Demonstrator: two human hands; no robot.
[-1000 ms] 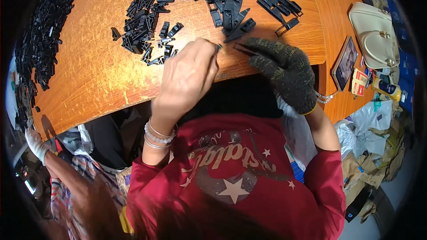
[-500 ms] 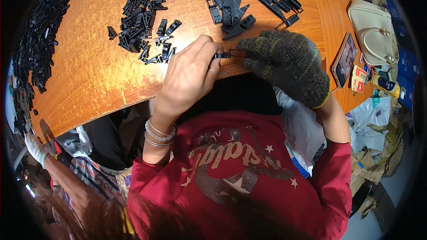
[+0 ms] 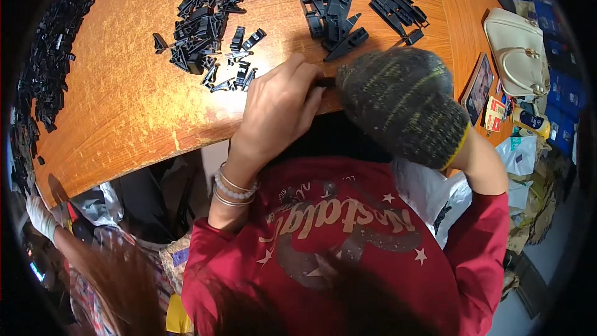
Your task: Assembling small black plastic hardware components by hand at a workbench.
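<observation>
My bare left hand (image 3: 280, 102), with bracelets (image 3: 235, 188) at its wrist, pinches one end of a small black plastic part (image 3: 326, 81) over the table's near edge. On the other side, my right hand (image 3: 404, 106), in a dark knitted glove with yellow flecks, curls round the part's other end. Its fingertips are hidden beneath the glove's back. Only a short dark length shows between the two hands. Just beyond my left hand lie several small black clips (image 3: 242, 73). Past my right hand is a heap of longer, wedge-shaped black plastic pieces (image 3: 339, 22).
A pile of small black parts (image 3: 199, 28) sits left of the wedges on the wooden table (image 3: 137, 87). Another large heap (image 3: 53, 56) lines the far left edge. At right are a phone (image 3: 477, 89), a cream handbag (image 3: 516, 50) and a yellow bottle (image 3: 532, 121). Another person's gloved hand (image 3: 41, 218) shows lower left.
My right hand has rolled over and closed in, covering the part's thin end that showed before. Both hands stay together on the part. The whole view has shifted slightly.
</observation>
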